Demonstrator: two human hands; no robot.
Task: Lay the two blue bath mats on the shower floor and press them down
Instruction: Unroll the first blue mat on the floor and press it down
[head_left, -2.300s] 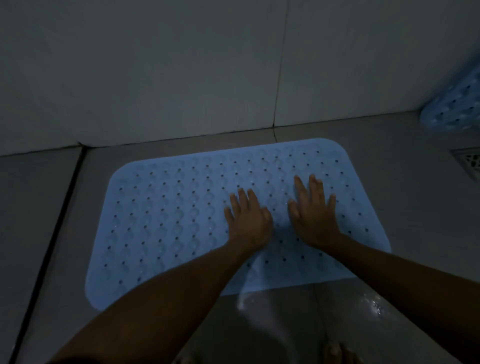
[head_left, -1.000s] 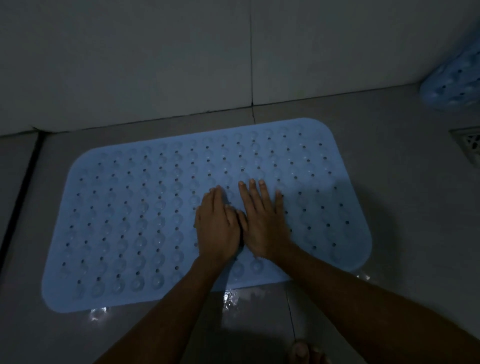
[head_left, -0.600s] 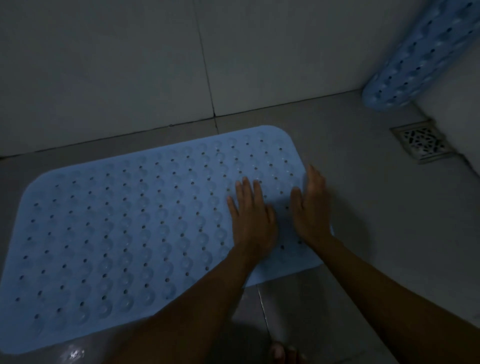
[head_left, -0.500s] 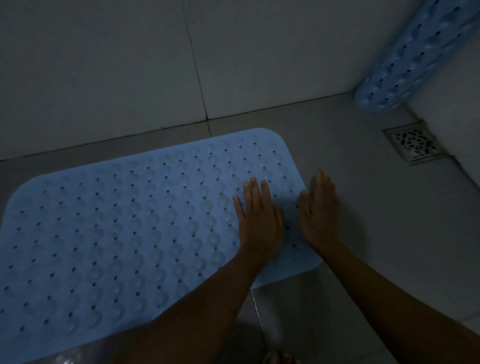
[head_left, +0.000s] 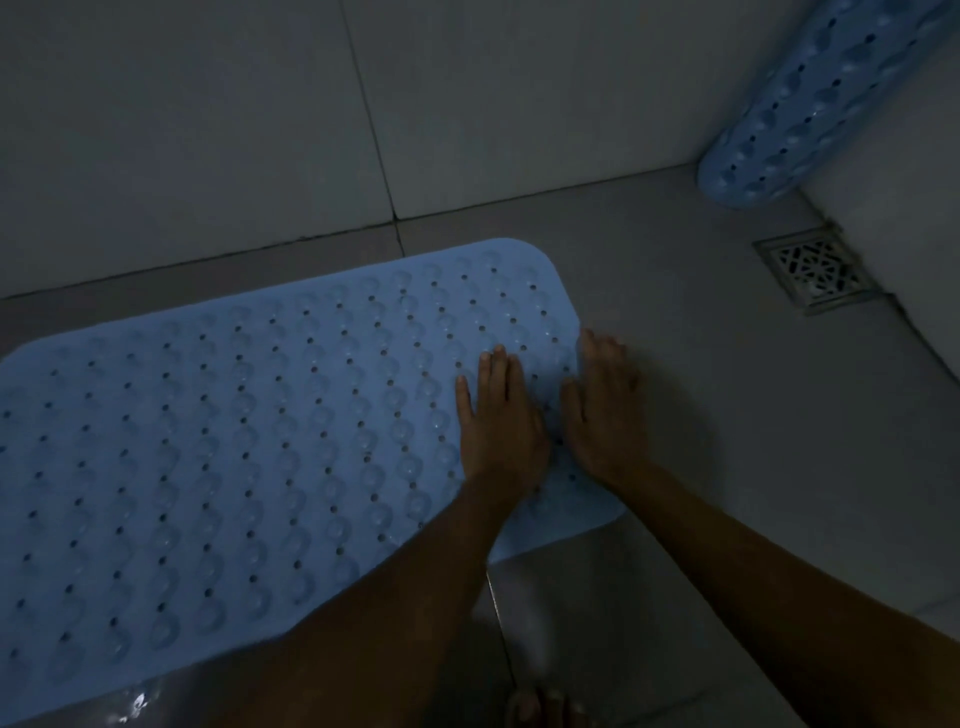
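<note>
- The first blue bath mat (head_left: 234, 457) lies flat on the shower floor (head_left: 727, 415), its long far edge running close along the foot of the tiled wall (head_left: 208, 130). That placement seems meant to square it to the wall and leave bare floor to its right for the other mat.
- The left hand (head_left: 501, 426) rests palm down on the mat near its right end, fingers (head_left: 493, 366) straight and close together, gripping nothing. A flat palm spreads the load over several of the mat's raised bumps at once, which suits pressing it down.
- The right hand (head_left: 605, 410) lies just beside the left, also flat and holding nothing. It straddles the mat's right edge, its outer side reaching over onto the floor. Edges are where a mat of this kind is likeliest to lift, so this looks like a deliberate spot to press.
- Both hands work side by side at one end, probably so that the pressure is applied to one patch at a time.
- The second blue bath mat (head_left: 826, 104) is rolled up and leans in the far right corner, its lower end on the floor just beyond the floor drain (head_left: 815, 275). It has not yet been laid, so the task looks roughly half done.
- Wet glints show on the floor at the mat's near edge; damp tile may help the underside take hold, though the underside cannot be seen.
- A toe (head_left: 540, 706) shows at the bottom edge, near the mat.
</note>
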